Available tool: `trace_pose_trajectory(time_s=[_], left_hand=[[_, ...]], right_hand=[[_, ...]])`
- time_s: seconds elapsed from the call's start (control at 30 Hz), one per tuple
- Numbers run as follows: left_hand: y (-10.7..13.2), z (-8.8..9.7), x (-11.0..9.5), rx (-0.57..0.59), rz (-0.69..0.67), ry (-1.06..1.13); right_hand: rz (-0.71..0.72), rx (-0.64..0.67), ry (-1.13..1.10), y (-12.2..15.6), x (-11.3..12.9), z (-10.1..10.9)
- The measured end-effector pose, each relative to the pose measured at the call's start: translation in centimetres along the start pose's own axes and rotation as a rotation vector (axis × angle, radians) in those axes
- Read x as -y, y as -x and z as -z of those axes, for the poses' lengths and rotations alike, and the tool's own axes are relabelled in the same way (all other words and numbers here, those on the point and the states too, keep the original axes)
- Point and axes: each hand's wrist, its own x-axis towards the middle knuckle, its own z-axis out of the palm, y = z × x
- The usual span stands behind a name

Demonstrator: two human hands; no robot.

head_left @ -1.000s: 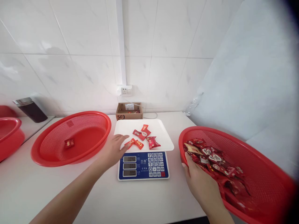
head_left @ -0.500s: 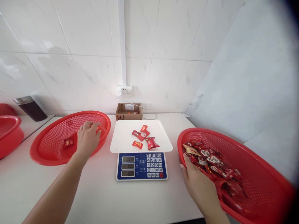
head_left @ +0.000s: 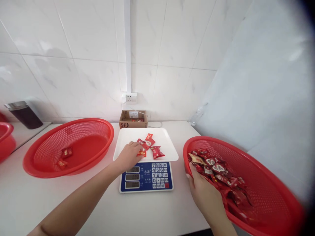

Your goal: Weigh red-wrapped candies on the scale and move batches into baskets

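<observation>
My left hand (head_left: 129, 156) reaches onto the white tray (head_left: 167, 153) of a blue-faced scale (head_left: 147, 176), fingers curled over a red candy (head_left: 141, 153) at the tray's front. Three more red wrapped candies (head_left: 150, 146) lie on the tray beside it. My right hand (head_left: 205, 193) rests on the near rim of the right red basket (head_left: 268, 183), fingers among its heap of several red candies (head_left: 219, 170). The left red basket (head_left: 67, 147) holds two candies (head_left: 64, 156).
A small cardboard box (head_left: 133, 119) sits against the tiled wall under a socket (head_left: 129, 97). A dark lidded bin (head_left: 22, 114) and part of another red basin (head_left: 5, 141) stand at the far left. A clear plastic bottle (head_left: 197, 114) lies by the right wall.
My left hand carried a candy from the tray to the left basket, dropped it there, and has come back onto the tray. The right hand has stayed at the right basket.
</observation>
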Motion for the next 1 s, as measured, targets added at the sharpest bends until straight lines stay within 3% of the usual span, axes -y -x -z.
trace_pose_trajectory(time_s=[0.1,0.27,0.33,0.43,0.57,0.67,0.83,1.0], left_hand=[[0.9,1.6,1.8,-0.065,0.133,-0.012],[3.8,6.0,6.4,-0.298,0.430,-0.144],[4.5,6.9,7.6,-0.339,0.460,-0.186],[3.9,6.1,7.6,-0.302,0.335,-0.165],[0.8,2.7,5.1,-0.157,0.065,-0.051],[-1.8,0.8,3.3,-0.076,-0.061,0.006],[-4.0,-0.2,2.4,-0.025,-0.049,0.025],[-2.2,1.4,3.6,-0.102,0.100,0.008]], right_hand=[[-0.012,0.016,-0.002,0.1,0.0,0.1],[0.006,-0.004,0.002,0.0,-0.1,0.0],[0.011,-0.002,-0.002,-0.1,-0.1,-0.1],[0.018,-0.014,-0.021,-0.2,-0.2,-0.4],[0.034,-0.048,-0.045,-0.3,-0.5,-0.9],[0.041,-0.056,-0.056,-0.3,-0.6,-0.9],[0.024,-0.027,-0.045,-0.1,-0.2,-0.4],[0.027,-0.033,-0.025,0.0,-0.2,-0.4]])
